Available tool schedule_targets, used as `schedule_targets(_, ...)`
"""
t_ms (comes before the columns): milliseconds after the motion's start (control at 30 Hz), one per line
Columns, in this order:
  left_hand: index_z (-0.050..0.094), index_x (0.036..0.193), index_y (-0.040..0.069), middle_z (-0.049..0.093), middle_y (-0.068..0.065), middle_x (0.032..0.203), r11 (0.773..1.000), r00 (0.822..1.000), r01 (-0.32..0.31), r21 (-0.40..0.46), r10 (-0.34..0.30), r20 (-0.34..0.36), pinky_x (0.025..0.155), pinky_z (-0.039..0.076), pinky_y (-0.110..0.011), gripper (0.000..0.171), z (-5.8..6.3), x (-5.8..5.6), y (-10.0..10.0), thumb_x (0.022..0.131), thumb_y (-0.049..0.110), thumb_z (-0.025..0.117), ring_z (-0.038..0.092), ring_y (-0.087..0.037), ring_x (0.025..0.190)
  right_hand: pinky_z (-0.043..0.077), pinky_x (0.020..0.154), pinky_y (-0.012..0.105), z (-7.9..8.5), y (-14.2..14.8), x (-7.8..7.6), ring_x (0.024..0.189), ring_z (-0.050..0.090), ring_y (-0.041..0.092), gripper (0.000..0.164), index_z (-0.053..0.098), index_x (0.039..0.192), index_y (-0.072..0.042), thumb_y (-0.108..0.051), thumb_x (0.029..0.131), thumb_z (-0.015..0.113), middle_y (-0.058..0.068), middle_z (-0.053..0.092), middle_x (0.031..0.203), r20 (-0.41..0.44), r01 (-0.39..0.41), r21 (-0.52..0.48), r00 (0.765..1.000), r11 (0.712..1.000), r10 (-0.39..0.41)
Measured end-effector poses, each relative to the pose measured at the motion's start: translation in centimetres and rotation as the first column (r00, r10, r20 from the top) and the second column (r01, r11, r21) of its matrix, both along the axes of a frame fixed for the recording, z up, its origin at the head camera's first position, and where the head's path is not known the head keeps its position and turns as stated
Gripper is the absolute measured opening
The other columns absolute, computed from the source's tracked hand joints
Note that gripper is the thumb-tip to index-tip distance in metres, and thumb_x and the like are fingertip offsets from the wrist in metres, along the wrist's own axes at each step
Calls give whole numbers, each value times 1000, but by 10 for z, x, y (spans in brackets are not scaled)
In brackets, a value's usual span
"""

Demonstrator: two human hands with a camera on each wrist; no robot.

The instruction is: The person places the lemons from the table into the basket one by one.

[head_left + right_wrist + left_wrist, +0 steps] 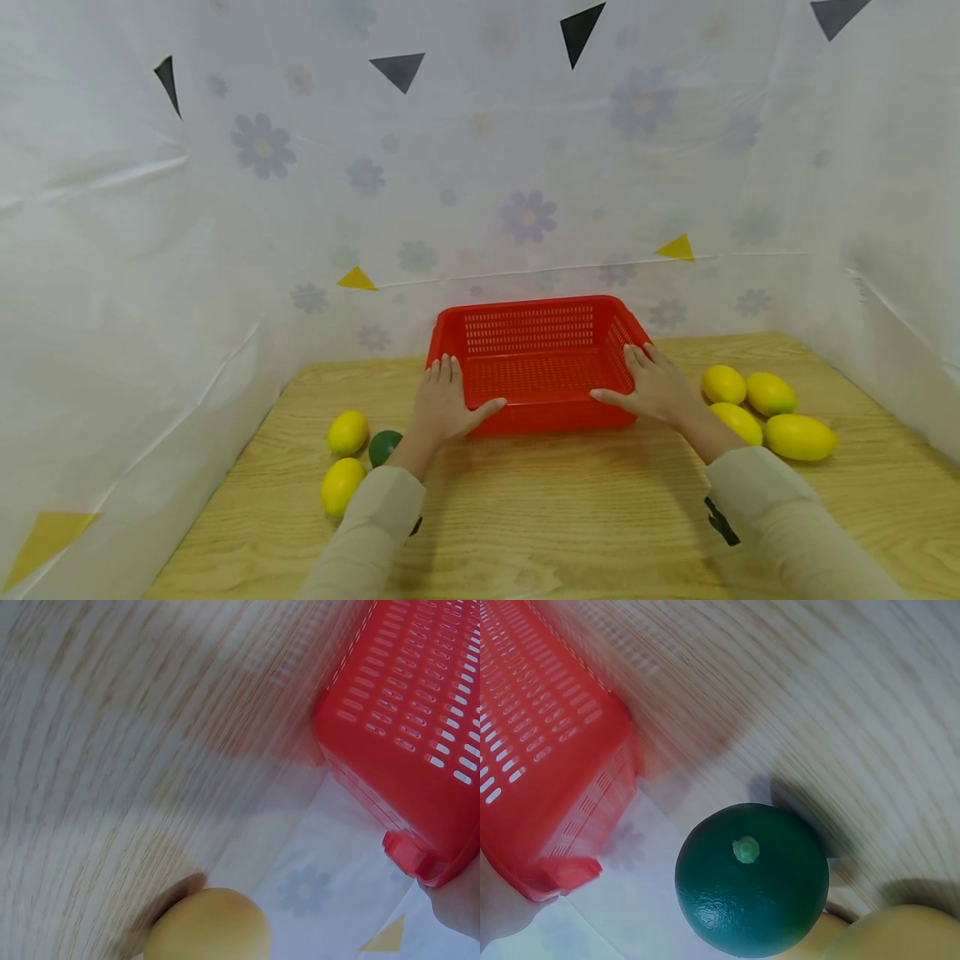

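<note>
A red plastic basket [555,417] with slotted walls stands near the back of the table; nothing shows inside it. My left hand [444,407] rests on its left front corner, fingers stretched along the side rim and thumb along the front rim. At the opposite front corner my right hand [654,392] lies the same way, fingers and thumb extended. Each wrist view catches only a small part of a hand at the rim, so the undersides of the fingers are hidden. Beside my left wrist is a round dark green fruit [751,881], partly covered in the head view.
Two lemons [348,433] lie left of the left forearm. Several yellow fruits [770,394], one of them longer [800,437], are grouped right of the right hand. The wood-grain table [540,508] ends at a white, flower-patterned curtain [450,183].
</note>
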State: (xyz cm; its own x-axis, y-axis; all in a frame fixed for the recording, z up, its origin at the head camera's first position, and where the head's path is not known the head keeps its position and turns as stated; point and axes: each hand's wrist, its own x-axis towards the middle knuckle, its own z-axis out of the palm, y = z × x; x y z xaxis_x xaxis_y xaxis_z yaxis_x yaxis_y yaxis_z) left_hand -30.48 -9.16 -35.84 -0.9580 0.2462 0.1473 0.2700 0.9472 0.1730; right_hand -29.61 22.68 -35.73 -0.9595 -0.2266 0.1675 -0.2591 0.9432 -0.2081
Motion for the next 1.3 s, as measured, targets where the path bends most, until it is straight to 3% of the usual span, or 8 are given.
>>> schedule_targets(1300, 15, 146, -4, 14, -20, 154, 1000, 1000, -6, 23, 6, 12, 117, 16, -45, 102, 0, 1, 12, 82, 72, 40, 16, -36, 143, 19, 108, 62, 0, 12, 0, 135, 20, 49, 100, 26, 140, 12, -67, 83, 45, 32, 26, 146, -15, 19, 15, 1000, 1000, -18)
